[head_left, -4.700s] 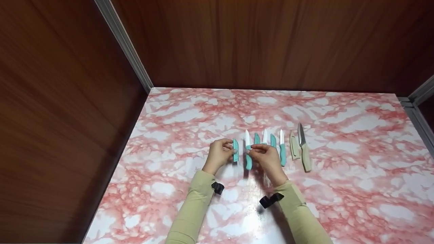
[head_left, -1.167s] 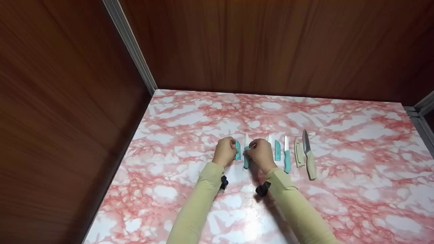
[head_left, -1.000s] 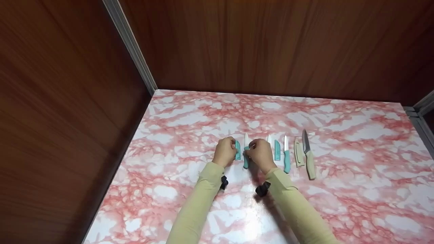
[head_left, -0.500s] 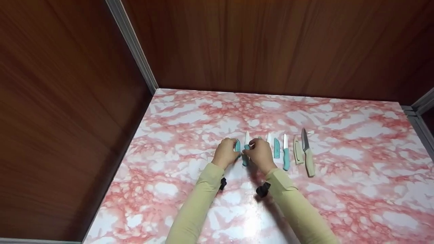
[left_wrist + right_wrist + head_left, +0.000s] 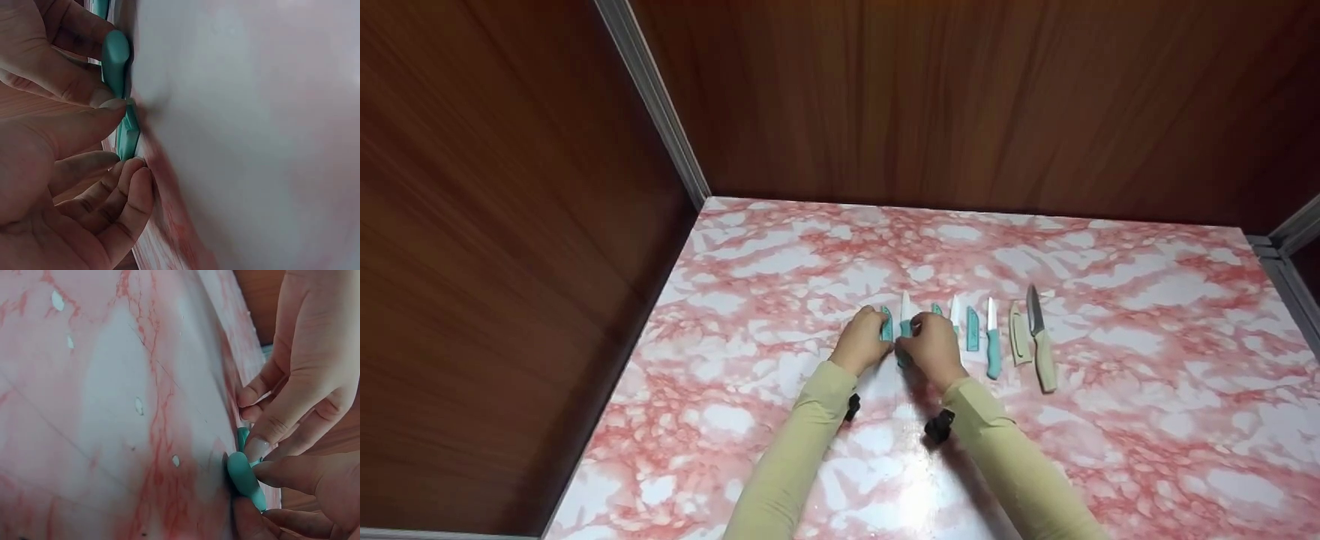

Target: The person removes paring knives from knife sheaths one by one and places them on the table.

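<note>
My left hand [image 5: 861, 342] pinches a teal knife sheath [image 5: 887, 324] between thumb and fingers, at the left end of a row. Just right of it, my right hand [image 5: 936, 349] grips the teal handle of a small white-bladed knife [image 5: 906, 306], whose blade points away from me. The left wrist view has the sheath [image 5: 129, 138] at my left fingertips and the end of the knife handle [image 5: 115, 56] at the right hand. In the right wrist view, my fingers hold the handle [image 5: 246, 475]. Sheath and knife lie side by side, apart, close to the tabletop.
Rightward in the row are a partly hidden teal sheath [image 5: 936, 308], a half-covered white knife [image 5: 955, 309], another teal sheath [image 5: 973, 330], a teal-handled knife [image 5: 994, 352], a beige sheath [image 5: 1020, 337] and a beige-handled knife [image 5: 1044, 360]. Brown panels [image 5: 945, 105] bound the table.
Over the last several seconds both hands came lower with the sheath and knife. In the last second the left thumb shifted toward the sheath's near end; the right hand moved slightly nearer me.
</note>
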### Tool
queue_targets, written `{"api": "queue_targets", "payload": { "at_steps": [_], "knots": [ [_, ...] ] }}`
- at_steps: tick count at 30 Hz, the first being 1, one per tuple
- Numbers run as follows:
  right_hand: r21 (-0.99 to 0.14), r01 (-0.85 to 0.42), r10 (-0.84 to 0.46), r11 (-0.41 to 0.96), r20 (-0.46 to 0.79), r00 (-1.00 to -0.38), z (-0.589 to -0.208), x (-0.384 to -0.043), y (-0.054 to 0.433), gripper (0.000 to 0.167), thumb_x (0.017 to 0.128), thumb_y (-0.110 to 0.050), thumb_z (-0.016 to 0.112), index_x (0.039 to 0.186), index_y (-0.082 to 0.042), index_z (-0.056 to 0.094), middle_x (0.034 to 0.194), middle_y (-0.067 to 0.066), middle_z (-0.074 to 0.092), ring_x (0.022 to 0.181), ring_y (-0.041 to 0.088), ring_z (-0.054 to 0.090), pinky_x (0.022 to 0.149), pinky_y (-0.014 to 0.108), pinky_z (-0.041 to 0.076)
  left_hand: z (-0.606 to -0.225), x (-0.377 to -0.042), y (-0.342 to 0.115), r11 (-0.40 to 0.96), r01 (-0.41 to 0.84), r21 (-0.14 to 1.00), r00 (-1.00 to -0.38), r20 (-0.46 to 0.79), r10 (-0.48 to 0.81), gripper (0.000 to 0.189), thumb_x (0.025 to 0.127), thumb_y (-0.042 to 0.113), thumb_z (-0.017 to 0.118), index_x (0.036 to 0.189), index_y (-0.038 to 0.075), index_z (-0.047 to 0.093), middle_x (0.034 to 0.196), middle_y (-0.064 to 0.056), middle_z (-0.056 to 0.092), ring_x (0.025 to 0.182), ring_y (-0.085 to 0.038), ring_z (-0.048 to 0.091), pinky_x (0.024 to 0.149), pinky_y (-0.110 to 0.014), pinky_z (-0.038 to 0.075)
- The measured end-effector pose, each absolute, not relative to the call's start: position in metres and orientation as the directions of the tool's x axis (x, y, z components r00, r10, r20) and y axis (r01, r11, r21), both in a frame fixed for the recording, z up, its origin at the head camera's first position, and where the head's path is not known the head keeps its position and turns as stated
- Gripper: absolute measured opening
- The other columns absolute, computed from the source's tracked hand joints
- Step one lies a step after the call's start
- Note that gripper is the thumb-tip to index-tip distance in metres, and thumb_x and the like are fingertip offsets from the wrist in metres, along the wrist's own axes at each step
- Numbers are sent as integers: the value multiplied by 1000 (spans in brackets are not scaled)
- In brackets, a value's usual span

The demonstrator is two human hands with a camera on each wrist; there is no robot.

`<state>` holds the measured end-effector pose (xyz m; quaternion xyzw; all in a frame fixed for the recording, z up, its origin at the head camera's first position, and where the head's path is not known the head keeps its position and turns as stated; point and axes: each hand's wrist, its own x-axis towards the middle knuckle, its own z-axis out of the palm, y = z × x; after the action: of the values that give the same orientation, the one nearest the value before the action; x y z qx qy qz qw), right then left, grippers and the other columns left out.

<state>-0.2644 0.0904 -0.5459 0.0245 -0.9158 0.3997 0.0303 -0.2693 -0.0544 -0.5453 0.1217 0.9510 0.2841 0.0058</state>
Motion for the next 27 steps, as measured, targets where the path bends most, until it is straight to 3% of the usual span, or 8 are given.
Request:
{"api": "queue_targets", "payload": {
  "at_steps": [9, 19, 27],
  "knots": [
    [-731, -74, -12, 678, 91, -996, -546, -264, 93, 23, 70, -4, 74, 88, 7, 66, 71, 11, 63, 64, 24, 58, 58, 39, 51, -544, -271, -50, 817, 255, 518, -963, 59, 263, 36, 79, 11, 77, 113, 1, 68, 101, -10, 56, 84, -22, 57, 78, -31, 50],
    [-702, -74, -7, 708, 97, -995, -550, -269, 96, 23, 69, -7, 76, 85, 6, 66, 74, 12, 66, 70, 28, 63, 63, 42, 53, -548, -272, -48, 810, 276, 518, -957, 76, 278, 38, 79, 12, 77, 114, 0, 67, 96, -9, 56, 86, -21, 56, 81, -30, 50],
    [-701, -99, -55, 706, 86, -995, -543, -271, 103, 36, 78, -17, 78, 100, 9, 66, 77, 13, 64, 67, 24, 60, 61, 38, 52, -547, -274, -52, 784, 263, 563, -961, 78, 267, 42, 78, 10, 77, 117, 1, 64, 96, -9, 54, 82, -21, 55, 78, -34, 50]
  ]
}}
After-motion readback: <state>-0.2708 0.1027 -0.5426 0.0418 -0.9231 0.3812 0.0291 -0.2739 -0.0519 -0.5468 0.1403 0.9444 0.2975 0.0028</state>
